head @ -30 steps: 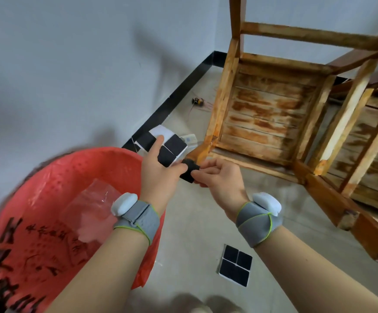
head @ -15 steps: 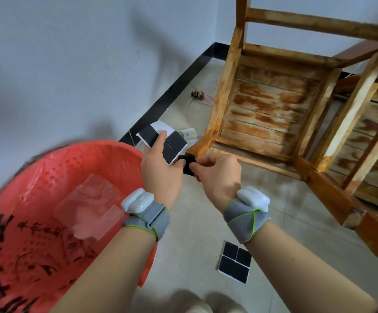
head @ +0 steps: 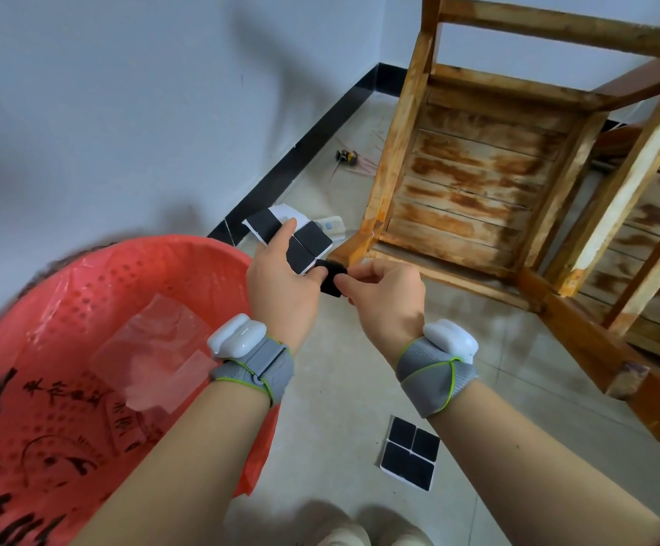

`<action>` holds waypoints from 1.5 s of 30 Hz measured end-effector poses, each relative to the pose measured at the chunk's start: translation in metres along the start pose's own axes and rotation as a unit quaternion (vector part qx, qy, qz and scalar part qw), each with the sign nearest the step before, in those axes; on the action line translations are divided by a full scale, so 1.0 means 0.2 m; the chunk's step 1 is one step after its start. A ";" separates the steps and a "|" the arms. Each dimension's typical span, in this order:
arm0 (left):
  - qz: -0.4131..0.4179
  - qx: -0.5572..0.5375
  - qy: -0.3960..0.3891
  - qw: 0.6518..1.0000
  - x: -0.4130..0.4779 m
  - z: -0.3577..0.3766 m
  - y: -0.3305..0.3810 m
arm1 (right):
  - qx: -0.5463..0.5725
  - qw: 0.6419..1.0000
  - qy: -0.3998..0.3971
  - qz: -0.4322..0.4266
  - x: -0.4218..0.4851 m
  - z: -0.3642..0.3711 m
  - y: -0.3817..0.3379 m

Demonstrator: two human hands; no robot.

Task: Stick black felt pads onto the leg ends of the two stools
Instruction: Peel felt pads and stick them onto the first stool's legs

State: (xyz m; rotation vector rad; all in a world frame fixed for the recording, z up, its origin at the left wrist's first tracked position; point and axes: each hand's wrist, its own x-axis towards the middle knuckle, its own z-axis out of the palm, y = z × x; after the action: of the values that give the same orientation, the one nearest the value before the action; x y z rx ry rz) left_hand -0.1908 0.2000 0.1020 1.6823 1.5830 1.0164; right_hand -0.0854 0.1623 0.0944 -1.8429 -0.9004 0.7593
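A red perforated plastic basket [head: 84, 277] sits at nine o'clock; the left hand [head: 281, 277] curls round a white backing sheet of black square felt pads [head: 308, 240]; the right hand [head: 383, 297] pinches one separate black felt pad [head: 330, 279]; the tipped wooden stool's [head: 478, 171] near leg end [head: 352, 251] lies just beyond at one o'clock, its leg running away toward twelve.

The felt pad [head: 330, 283] you pinched was black, like the squares on your white-backed sheet [head: 311, 241]. Your wristbands [head: 259, 366] were grey, edged lime green. The basket [head: 64, 309] was coral red with black characters; the stool [head: 478, 171] was blotchy orange-brown wood.
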 end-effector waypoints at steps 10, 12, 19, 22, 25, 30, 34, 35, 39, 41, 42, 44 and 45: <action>-0.009 -0.026 -0.046 0.999 0.05 -0.03 0.00 | -0.068 0.987 -0.011 -0.147 -0.01 -0.01 -0.02; -0.008 -0.028 -0.048 0.998 0.06 -0.03 0.00 | -0.071 0.987 -0.004 -0.146 0.01 -0.01 -0.02; -0.007 -0.019 -0.059 0.998 0.07 -0.03 -0.02 | -0.122 0.974 -0.024 -0.190 0.03 -0.01 -0.02; -0.007 -0.017 -0.073 0.997 0.07 -0.04 -0.02 | -0.157 0.960 -0.046 -0.226 0.03 -0.02 0.00; -0.002 -0.006 -0.071 0.997 0.07 -0.03 -0.02 | -0.184 0.949 -0.056 -0.252 0.04 -0.02 0.00; 0.016 0.035 -0.070 0.997 0.05 -0.03 -0.03 | -0.208 0.935 -0.066 -0.278 0.03 -0.04 0.00; 0.030 0.063 -0.073 0.995 0.06 -0.02 -0.04 | -0.229 0.923 -0.072 -0.302 0.04 -0.04 0.01; 0.030 0.066 -0.077 0.994 0.05 -0.02 -0.04 | -0.232 0.921 -0.076 -0.303 0.04 -0.05 0.01; 0.042 0.077 -0.094 0.992 0.04 -0.02 -0.04 | -0.245 0.912 -0.078 -0.318 0.04 -0.05 0.01; 0.046 0.081 -0.099 0.991 0.05 -0.02 -0.05 | -0.250 0.910 -0.075 -0.323 0.04 -0.04 0.02; 0.046 0.083 -0.102 0.990 0.05 -0.02 -0.05 | -0.250 0.909 -0.077 -0.323 0.04 -0.04 0.02; 0.045 0.085 -0.113 0.989 0.05 -0.02 -0.04 | -0.248 0.911 -0.084 -0.319 0.05 -0.05 0.01; 0.044 0.085 -0.117 0.988 0.05 -0.02 -0.04 | -0.248 0.911 -0.090 -0.317 0.05 -0.06 0.01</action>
State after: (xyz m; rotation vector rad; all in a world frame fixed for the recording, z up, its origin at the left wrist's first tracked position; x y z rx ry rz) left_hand -0.1991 0.2096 0.0982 1.9244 1.4845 0.7103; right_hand -0.0693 0.1649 0.0967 -1.7342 -1.8283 0.2971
